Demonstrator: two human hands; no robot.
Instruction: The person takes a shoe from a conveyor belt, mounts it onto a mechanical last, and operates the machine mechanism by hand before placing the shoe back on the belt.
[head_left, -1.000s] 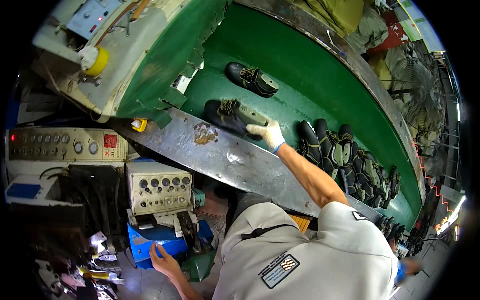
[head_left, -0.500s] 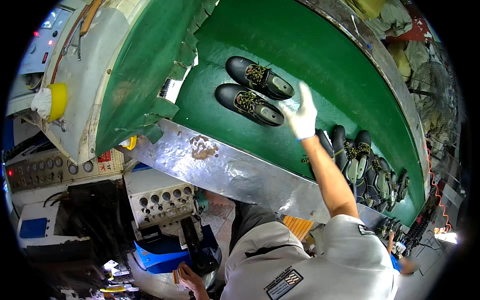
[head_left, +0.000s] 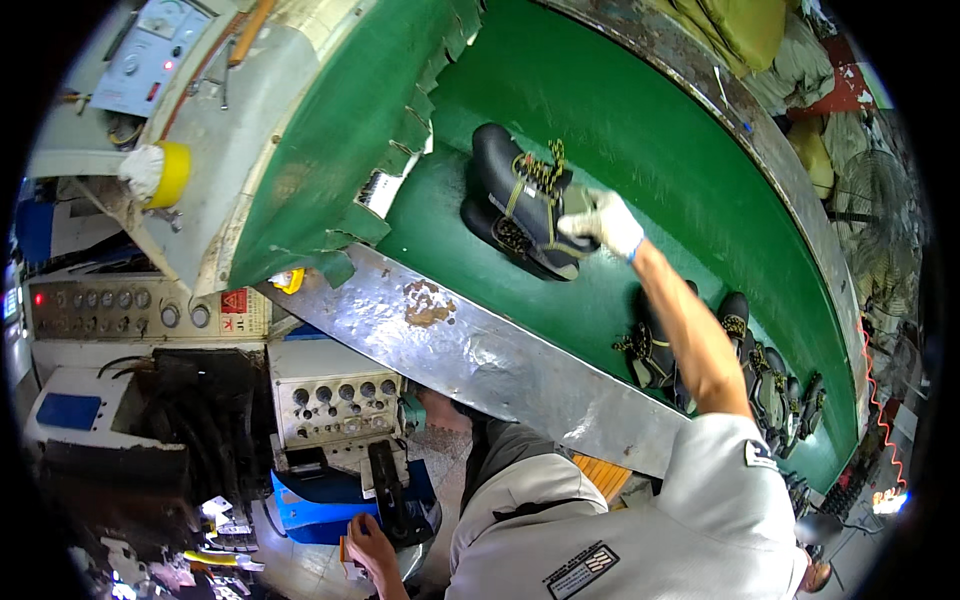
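My right hand point(head_left: 604, 225), in a white glove, is closed on the heel end of a black safety shoe point(head_left: 515, 190) with black-and-yellow laces. That shoe is tilted on its side above the green work surface point(head_left: 420, 215). Beneath it lies a second black shoe point(head_left: 482, 217), partly covered by the first. At the lower left my bare left hand point(head_left: 372, 552) is closed around a small flat piece with an orange edge point(head_left: 345, 555), too small to make out. More black laced shoes point(head_left: 768, 385) stand to the right, some hidden behind my right forearm.
A worn metal edge point(head_left: 500, 370) borders the green surface. To the left are a knob panel point(head_left: 120, 306), a second control box point(head_left: 340, 400) and a yellow tape roll point(head_left: 172, 175). A fan point(head_left: 865, 215) stands at the far right.
My right hand has gone from open beside the two shoes to gripping one by its heel. That shoe has been raised and turned over the other. My left hand stays low.
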